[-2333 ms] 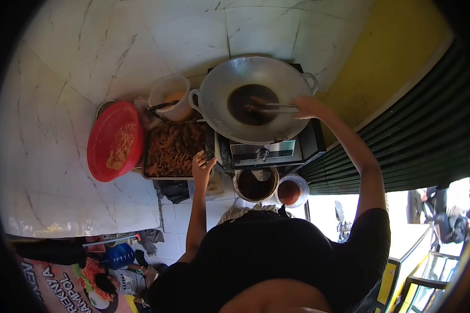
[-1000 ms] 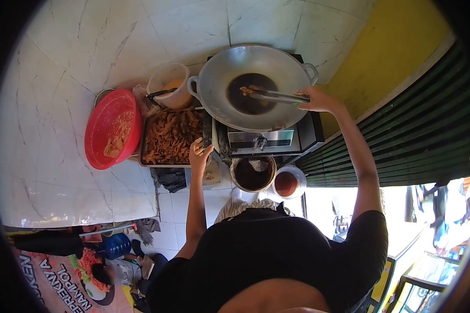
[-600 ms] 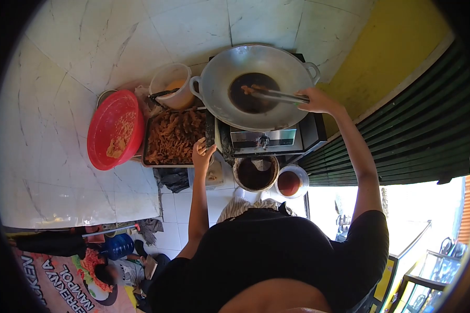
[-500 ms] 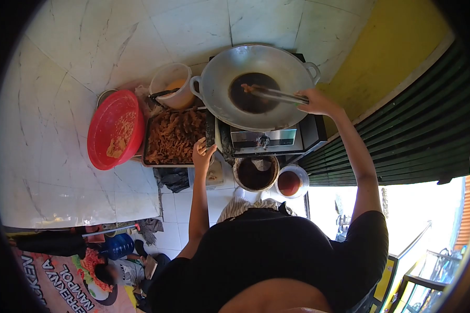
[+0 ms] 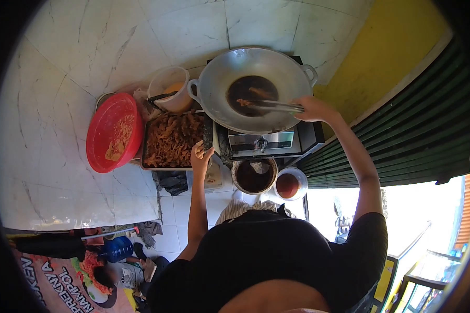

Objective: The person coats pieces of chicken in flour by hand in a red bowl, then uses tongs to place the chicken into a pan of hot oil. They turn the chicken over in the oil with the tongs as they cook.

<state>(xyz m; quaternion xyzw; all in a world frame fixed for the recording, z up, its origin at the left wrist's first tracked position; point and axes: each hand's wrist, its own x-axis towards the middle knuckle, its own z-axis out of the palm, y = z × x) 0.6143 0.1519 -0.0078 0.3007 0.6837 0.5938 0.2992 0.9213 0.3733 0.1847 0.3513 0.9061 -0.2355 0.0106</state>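
My right hand (image 5: 314, 109) is closed round the handle end of metal tongs (image 5: 274, 106), which reach over a large wok (image 5: 210, 78) from its right side. At the tongs' tips is a small brown piece of food (image 5: 242, 103). Another fried piece (image 5: 259, 92) lies in the dark oil (image 5: 251, 82) just above it. My left hand (image 5: 200, 155) is at the front right corner of a tray (image 5: 168, 168) heaped with brown fried pieces (image 5: 175, 136). Its fingers are loosely bent, with the thumb apart, beside the rim.
The wok sits on a gas stove (image 5: 261, 141). Left of it are a clear tub (image 5: 167, 83) and a red basin (image 5: 96, 141) with crumbs. Below the stove stand a dark-filled pot (image 5: 240, 183) and a white bucket (image 5: 301, 194). A person (image 5: 128, 274) is at lower left.
The tongs' tips have moved down and left within the wok. A separate fried piece now shows in the oil above them. My left hand stays beside the tray.
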